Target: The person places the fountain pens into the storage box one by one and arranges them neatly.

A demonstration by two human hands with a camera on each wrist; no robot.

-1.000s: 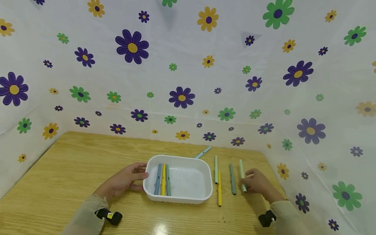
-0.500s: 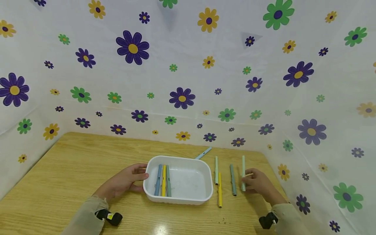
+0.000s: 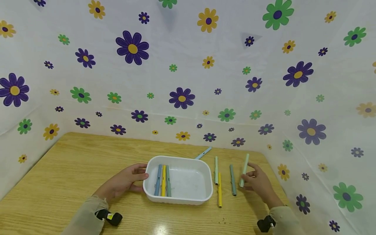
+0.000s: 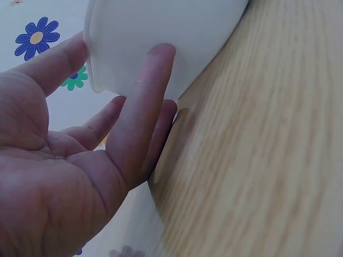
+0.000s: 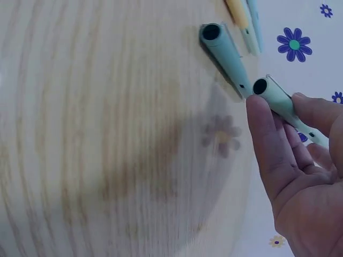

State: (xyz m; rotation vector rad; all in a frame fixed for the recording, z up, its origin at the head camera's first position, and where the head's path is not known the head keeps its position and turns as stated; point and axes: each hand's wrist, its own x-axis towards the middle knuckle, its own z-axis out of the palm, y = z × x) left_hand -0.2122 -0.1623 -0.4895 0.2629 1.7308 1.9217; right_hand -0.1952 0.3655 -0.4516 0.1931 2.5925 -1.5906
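Right, behind it all hangs a white cloth printed with purple, yellow and green flowers (image 3: 188,42), and below it spreads the pale wooden table (image 3: 102,147). On it sits my white, round-cornered tray (image 3: 189,182), with a slim blue pen (image 3: 158,179), a slim yellow pen (image 3: 163,180) and a slim grey-green pen (image 3: 168,181) side by side in its left part. My left hand (image 3: 126,179) has its fingers spread fairly straight against rim and wall; light, even pressure should stop any skidding. And my right hand (image 3: 258,182), well right of the tray, pinches a slim pale green pen (image 3: 245,169), tilted, between thumb and fingers. I'd judge a gentle, firm pinch and steady wrist best, so it neither twists nor knocks the slim teal pen (image 3: 232,179) nearby. Nearer the tray lie a mint-green pen (image 3: 216,169) and a second yellow pen (image 3: 219,192); behind it, a light blue pen (image 3: 203,152).
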